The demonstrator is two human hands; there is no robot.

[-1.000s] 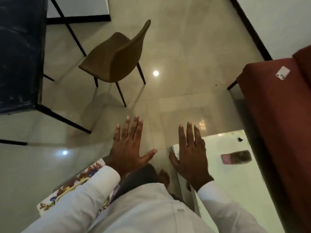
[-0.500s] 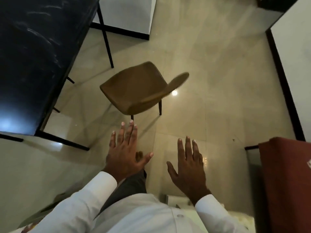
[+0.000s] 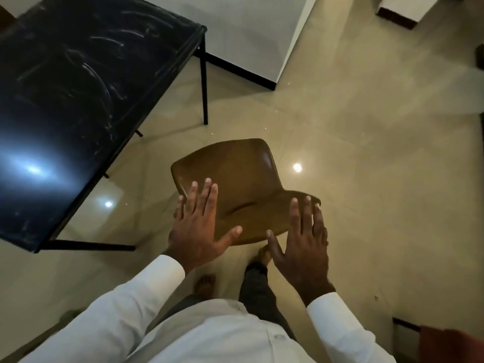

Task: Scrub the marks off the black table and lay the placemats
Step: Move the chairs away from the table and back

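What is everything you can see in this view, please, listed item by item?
table: one, black, upper left, on thin black legs
marks: many, whitish, smeared across the table top
chair: one, brown, centre, standing apart from the table
floor: glossy beige tiles, throughout
wall: white with black skirting, top centre
red thing: one, bottom right corner, mostly cut off
sleeves: two, white, bottom
trousers: dark, bottom centre
feet: two, bare, on the floor near the chair
left hand: open, fingers straight, over the chair's left edge
right hand: open, fingers straight, over the chair's right edge
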